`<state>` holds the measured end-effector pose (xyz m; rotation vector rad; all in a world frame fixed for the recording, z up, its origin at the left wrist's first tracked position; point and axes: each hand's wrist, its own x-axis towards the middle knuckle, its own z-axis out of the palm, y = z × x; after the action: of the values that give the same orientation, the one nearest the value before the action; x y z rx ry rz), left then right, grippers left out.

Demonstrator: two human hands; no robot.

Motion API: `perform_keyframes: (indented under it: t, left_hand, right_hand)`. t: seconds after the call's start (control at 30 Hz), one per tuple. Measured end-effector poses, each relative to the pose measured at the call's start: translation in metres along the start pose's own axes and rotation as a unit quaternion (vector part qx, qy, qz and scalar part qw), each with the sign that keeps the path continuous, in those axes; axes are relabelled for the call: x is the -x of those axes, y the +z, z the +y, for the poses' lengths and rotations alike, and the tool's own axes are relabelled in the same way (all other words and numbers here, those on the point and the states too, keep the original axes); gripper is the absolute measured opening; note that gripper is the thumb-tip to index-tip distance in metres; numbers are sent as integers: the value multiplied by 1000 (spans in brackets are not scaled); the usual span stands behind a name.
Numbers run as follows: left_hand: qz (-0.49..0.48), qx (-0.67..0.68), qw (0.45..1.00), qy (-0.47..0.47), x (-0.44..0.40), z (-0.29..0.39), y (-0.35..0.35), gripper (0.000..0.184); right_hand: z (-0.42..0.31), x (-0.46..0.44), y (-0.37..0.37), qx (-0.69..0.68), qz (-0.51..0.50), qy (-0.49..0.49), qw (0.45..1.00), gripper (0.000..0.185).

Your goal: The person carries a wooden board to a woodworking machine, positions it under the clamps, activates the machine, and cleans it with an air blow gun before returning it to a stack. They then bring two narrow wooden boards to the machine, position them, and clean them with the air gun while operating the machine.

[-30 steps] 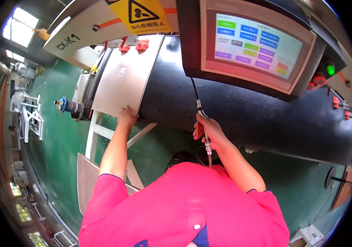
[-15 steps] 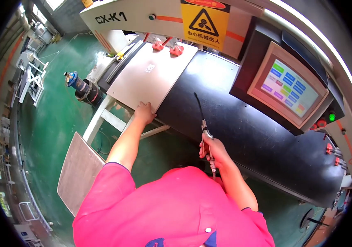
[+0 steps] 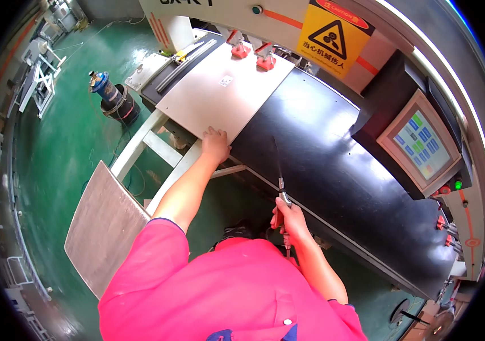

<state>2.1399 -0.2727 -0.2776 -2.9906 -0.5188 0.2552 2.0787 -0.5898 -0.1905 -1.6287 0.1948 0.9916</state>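
Note:
My left hand [image 3: 216, 145] rests at the front corner of a pale flat panel [image 3: 208, 108], its fingers spread over the top near the edge. The panel lies on the machine's bed, and a small white label [image 3: 226, 80] is stuck on it. In my right hand [image 3: 289, 218] is an air blow gun [image 3: 281, 190], gripped by its handle. Its long thin dark nozzle points away from me over the black machine table [image 3: 310, 148]. A hose fitting hangs below that hand. Red-footed clamps [image 3: 265, 59] stand at the panel's far edge.
A touchscreen control box [image 3: 421, 142] juts out at the right, above the black table. Behind runs the machine beam with a yellow caution sign [image 3: 330, 40]. At the left are a brown board [image 3: 106, 227], a white frame leg [image 3: 140, 142] and a blue-topped canister [image 3: 105, 88].
The view has turned, so the machine sits lower and further right. My left hand remains on the panel's front edge; my right hand still holds the blow gun, its nozzle over the black table.

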Motion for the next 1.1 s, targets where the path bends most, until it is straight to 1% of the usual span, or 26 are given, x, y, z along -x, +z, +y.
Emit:
perform_keyframes:
  t: [0.1,0.27,0.47,0.53,0.67,0.73,0.83,0.93,1.03,1.1]
  left_hand:
    - [10,-16,1000,12,-3,-3,9,74]
    - [24,-22,999,12,-8,-4,29,73]
    - [13,-31,999,6,0,-2,16,74]
    - [4,-37,999,21,2,-2,9,74]
    - [6,-35,999,36,-6,-5,22,74]
    - [-3,-29,999,36,-9,-5,26,74]
    - [-2,-27,1000,6,-3,-3,19,74]
    - [-9,-27,999,18,-1,-4,15,74]
    - [-14,-23,999,24,0,-4,15,75]
    - [-11,-27,999,14,-1,-3,18,75]
  right_hand:
    - [7,4,4,10,10,-5,1000,45]
    - [22,8,8,-26,41,-4,999,44]
    - [28,13,13,-53,60,-3,997,43]
    - [30,16,14,-24,46,0,999,44]
    - [36,21,22,1,34,-1,999,45]
    - [35,22,27,-5,33,-7,999,45]
    - [38,20,28,-9,22,-15,1000,45]
    - [34,25,34,18,22,-4,1000,46]
    - [36,23,35,13,26,-14,999,46]
    - [36,22,36,16,28,-14,999,45]
